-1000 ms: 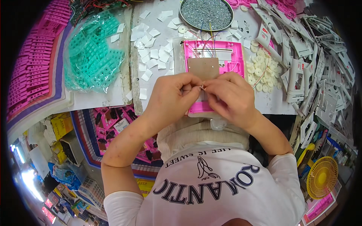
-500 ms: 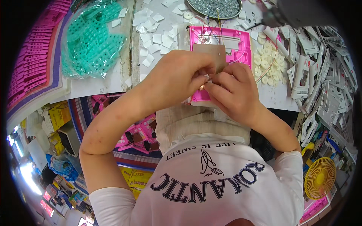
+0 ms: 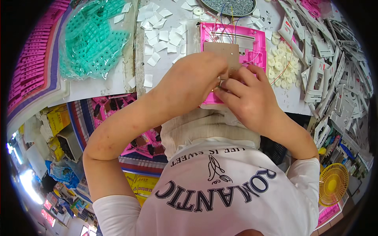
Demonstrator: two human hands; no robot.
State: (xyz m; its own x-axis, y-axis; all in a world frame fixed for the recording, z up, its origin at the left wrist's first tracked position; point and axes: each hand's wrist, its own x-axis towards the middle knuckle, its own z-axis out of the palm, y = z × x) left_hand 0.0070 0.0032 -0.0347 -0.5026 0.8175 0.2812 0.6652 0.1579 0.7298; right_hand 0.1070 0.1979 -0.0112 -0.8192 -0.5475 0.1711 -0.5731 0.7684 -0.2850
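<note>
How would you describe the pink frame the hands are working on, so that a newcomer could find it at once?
Start at the white worktable and look between the bag of teal parts and the pile of round white discs. The pink frame lies there under both hands, left hand and right hand. It alone carries a tan board and thin coloured wires.

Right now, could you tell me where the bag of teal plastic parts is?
The bag of teal plastic parts lies at the table's upper left in the head view, between the pink strips and the scattered white squares.
</note>
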